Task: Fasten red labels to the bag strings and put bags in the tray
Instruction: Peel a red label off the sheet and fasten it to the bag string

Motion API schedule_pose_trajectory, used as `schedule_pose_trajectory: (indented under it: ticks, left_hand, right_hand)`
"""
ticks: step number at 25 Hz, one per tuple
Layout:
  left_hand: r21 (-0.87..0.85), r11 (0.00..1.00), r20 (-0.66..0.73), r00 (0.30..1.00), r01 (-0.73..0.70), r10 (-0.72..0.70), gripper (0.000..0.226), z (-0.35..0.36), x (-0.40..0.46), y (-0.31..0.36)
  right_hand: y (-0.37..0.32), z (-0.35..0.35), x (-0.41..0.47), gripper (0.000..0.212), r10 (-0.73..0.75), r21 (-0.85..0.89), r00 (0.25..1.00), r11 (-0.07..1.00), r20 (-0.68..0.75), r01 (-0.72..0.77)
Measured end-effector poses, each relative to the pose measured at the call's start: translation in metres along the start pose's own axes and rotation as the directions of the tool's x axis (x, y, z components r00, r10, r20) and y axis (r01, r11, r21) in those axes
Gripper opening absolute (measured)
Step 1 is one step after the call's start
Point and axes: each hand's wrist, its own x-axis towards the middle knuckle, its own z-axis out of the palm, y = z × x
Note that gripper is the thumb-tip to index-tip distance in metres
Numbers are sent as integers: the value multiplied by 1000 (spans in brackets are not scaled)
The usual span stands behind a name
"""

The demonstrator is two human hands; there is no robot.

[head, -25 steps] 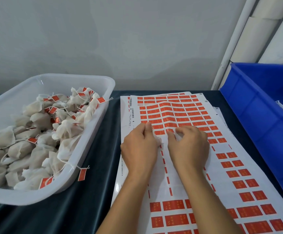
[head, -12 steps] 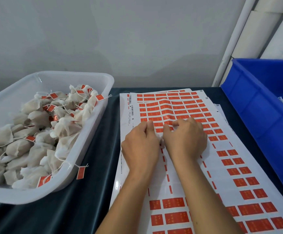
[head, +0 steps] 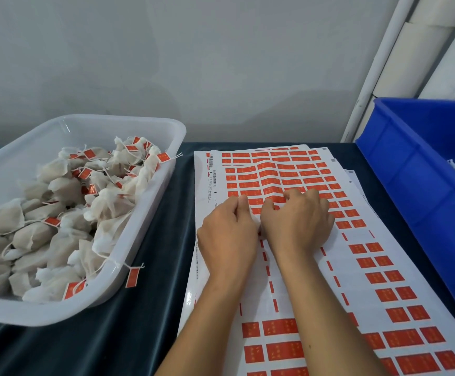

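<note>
Your red labels point(head: 280, 169) are thin, light and sticky, lying on the top label sheet point(head: 302, 280); lift one by a corner. Your left hand point(head: 227, 234) and right hand point(head: 298, 221) rest curled there, fingertips together; whether they pinch anything I cannot tell. One tray point(head: 139, 126) holds dozens of soft bags point(head: 112, 204); one blue crate point(head: 424, 172) stands right.

Not much room on this dark cloth-covered counter point(head: 150, 267). The white plastic tray point(head: 150, 234), heaped with pale paper bags point(head: 66, 213), fills the left edge, and the deep blue plastic bin point(head: 416, 191) walls off the right edge. Between them, white sheets of red labels point(head: 383, 267) cover the middle. A bare strip between tray and sheets is passable, though one tagged string point(head: 132, 276) dangles over the tray's rim there.
</note>
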Motion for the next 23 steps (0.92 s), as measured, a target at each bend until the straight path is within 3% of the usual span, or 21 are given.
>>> schedule_pose_trajectory:
  ticks: [10, 19, 23]
  left_hand:
    - [4, 1000, 2, 1000, 2, -2, 32, 1, 1, -1]
    - [14, 999, -16, 999, -41, 41, 26, 3, -1, -1]
    - [11, 999, -19, 999, -33, 33, 28, 2, 1, -2]
  right_hand:
    - [-1, 1, 2, 44, -29, -52, 1000, 998, -9, 28]
    - [-2, -5, 3, 44, 1, 65, 1000, 998, 15, -2]
    - [3, -11, -5, 44, -7, 32, 1000, 999, 16, 7]
